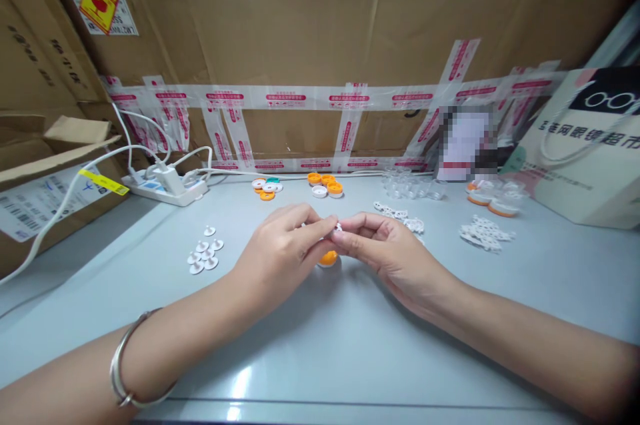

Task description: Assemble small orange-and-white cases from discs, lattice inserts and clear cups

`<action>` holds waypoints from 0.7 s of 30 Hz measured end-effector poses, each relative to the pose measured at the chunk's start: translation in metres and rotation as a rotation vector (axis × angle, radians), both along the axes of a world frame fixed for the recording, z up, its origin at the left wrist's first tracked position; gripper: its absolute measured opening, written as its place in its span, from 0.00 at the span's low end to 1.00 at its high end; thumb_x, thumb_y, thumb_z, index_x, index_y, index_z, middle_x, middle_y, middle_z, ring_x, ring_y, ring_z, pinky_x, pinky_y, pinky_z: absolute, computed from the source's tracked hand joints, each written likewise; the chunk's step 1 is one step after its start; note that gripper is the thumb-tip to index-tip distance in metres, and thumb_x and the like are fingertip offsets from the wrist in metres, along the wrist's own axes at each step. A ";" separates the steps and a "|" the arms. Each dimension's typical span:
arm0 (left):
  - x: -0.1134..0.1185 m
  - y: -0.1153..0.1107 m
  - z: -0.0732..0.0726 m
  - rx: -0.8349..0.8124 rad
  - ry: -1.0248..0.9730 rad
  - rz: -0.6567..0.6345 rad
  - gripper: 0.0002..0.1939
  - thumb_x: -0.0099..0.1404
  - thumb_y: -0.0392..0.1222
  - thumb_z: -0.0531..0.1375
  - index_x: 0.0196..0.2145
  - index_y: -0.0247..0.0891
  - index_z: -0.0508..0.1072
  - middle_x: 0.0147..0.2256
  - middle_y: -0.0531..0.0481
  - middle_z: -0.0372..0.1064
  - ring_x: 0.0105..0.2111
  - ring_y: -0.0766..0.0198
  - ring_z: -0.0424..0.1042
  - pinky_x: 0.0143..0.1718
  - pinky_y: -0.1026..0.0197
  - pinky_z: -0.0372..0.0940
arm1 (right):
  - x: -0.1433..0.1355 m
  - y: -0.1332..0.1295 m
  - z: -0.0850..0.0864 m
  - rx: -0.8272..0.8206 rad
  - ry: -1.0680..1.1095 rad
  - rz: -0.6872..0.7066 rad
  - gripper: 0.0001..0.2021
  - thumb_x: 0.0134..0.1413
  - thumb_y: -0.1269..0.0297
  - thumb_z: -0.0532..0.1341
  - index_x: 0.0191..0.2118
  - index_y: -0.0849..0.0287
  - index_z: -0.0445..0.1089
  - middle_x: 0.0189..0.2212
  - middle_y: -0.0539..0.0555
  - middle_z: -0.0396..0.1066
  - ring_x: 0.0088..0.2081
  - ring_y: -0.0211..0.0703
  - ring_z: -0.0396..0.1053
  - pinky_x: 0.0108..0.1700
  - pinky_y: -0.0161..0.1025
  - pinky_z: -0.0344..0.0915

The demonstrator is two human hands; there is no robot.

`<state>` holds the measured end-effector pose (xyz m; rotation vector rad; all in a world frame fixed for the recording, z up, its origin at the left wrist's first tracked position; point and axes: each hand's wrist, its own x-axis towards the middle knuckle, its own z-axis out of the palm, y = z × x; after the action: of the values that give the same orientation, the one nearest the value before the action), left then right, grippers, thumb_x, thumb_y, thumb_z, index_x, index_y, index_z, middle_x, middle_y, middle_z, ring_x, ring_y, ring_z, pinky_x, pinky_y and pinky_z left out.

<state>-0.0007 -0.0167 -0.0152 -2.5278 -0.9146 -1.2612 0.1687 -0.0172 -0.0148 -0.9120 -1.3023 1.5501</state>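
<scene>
At the middle of the table, my left hand (287,238) and my right hand (383,241) meet fingertip to fingertip. Both are closed in a pinch on a small white plastic piece (339,228), mostly hidden by the fingers. Just beneath them a round orange-and-white plastic part (328,259) rests on the table, its upper side partly covered by my left fingers. Beyond my right hand lie white openwork plastic pieces (391,211). To the left of my left hand are several white discs with upright stems (211,262).
Behind the hands are orange, white and green discs (267,187), orange and white rings (327,181) and clear plastic cups (410,185). On the right lie more white openwork pieces (485,233), orange-based clear parts (497,197) and a paper bag (583,151). A power strip (173,191) sits back left.
</scene>
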 end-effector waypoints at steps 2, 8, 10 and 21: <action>0.001 -0.001 -0.001 0.013 0.007 0.009 0.05 0.61 0.34 0.57 0.33 0.36 0.73 0.25 0.52 0.66 0.24 0.70 0.64 0.26 0.67 0.61 | -0.001 0.000 -0.001 0.008 -0.013 -0.028 0.10 0.41 0.62 0.67 0.29 0.61 0.71 0.29 0.52 0.73 0.33 0.38 0.70 0.41 0.38 0.64; 0.002 0.000 -0.003 0.069 0.018 0.019 0.06 0.61 0.37 0.58 0.36 0.36 0.73 0.25 0.51 0.69 0.24 0.69 0.67 0.27 0.66 0.63 | -0.003 0.001 -0.003 0.016 -0.014 -0.065 0.09 0.40 0.62 0.67 0.26 0.61 0.69 0.26 0.51 0.73 0.31 0.37 0.70 0.39 0.37 0.63; 0.000 0.003 -0.004 0.044 -0.002 -0.014 0.09 0.60 0.38 0.59 0.39 0.36 0.72 0.27 0.50 0.70 0.27 0.68 0.68 0.30 0.65 0.64 | -0.002 0.001 -0.002 0.006 0.012 -0.071 0.09 0.40 0.62 0.67 0.27 0.61 0.69 0.26 0.50 0.72 0.31 0.37 0.70 0.40 0.37 0.64; -0.007 0.002 0.002 -0.037 -0.075 0.015 0.04 0.60 0.34 0.58 0.32 0.37 0.74 0.28 0.51 0.74 0.27 0.68 0.71 0.32 0.65 0.64 | 0.002 0.006 0.002 -0.041 0.119 0.020 0.07 0.44 0.63 0.65 0.31 0.58 0.74 0.31 0.50 0.74 0.35 0.33 0.71 0.45 0.34 0.65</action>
<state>-0.0077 -0.0151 -0.0127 -2.5119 -0.9803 -1.3552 0.1710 -0.0114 -0.0126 -0.8215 -1.2031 1.6266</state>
